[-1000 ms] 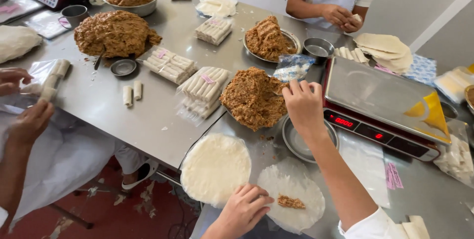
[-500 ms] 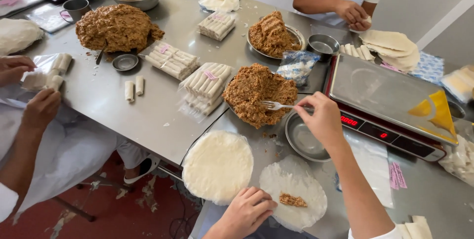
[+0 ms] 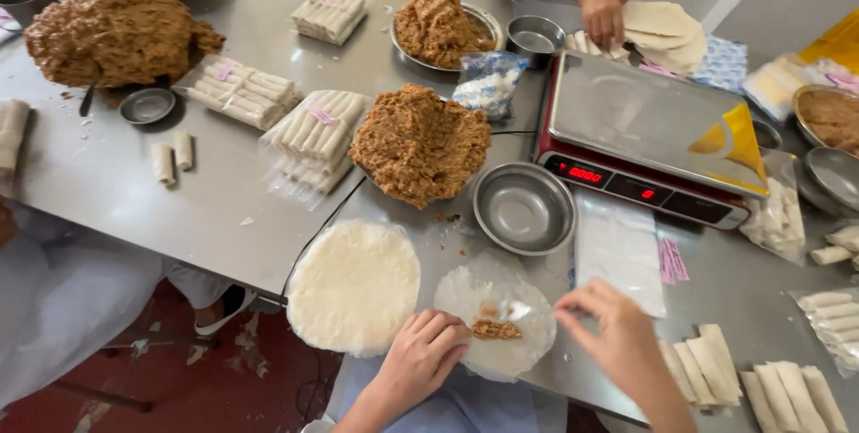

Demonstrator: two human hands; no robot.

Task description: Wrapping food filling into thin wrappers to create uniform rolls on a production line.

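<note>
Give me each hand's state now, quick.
Left hand: curled, fingertips on the wrapper edge, holding nothing.
Right hand: fingers loosely bent at the wrapper's right edge, holding nothing.

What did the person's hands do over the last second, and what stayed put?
The right hand drew back from the brown filling mound, where it had worked a fork, to the thin round wrapper; the fork is no longer in sight. A bit of filling lies on that wrapper as before. The left hand stayed at the wrapper's edge, and the wrapper stack did not move.
</note>
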